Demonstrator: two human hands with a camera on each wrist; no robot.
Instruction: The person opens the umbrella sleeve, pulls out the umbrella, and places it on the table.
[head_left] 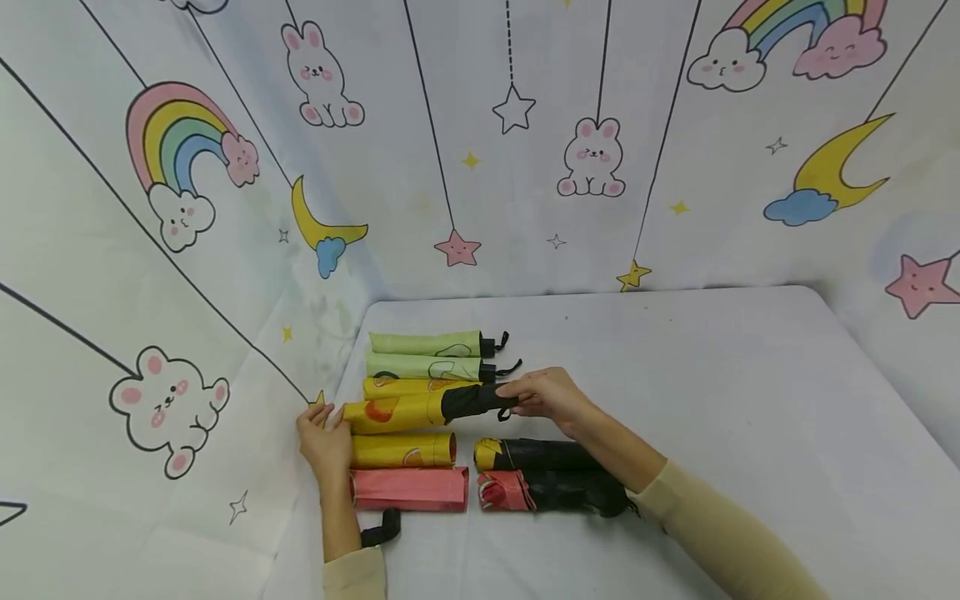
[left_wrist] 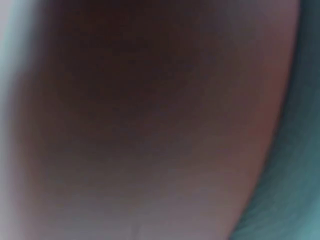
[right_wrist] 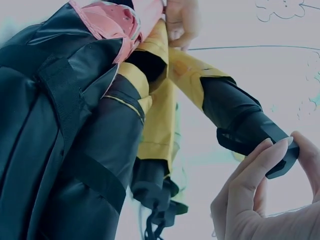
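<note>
In the head view my right hand pinches the black handle end of a folded umbrella. The umbrella's other part sits inside a yellow fruit-print cover, tilted slightly above the table. At the cover's far left end my left hand holds it with fingers and thumb. The right wrist view shows the right hand's fingertips on the umbrella's black handle, with the left hand partly hidden behind the covers. The left wrist view is dark and blurred.
Behind lie two light green covered umbrellas and a yellow covered one. Nearer are a yellow cover and a pink cover. Right of them lie a black-and-yellow folded umbrella and a black-and-pink one. A cartoon-patterned curtain surrounds the table.
</note>
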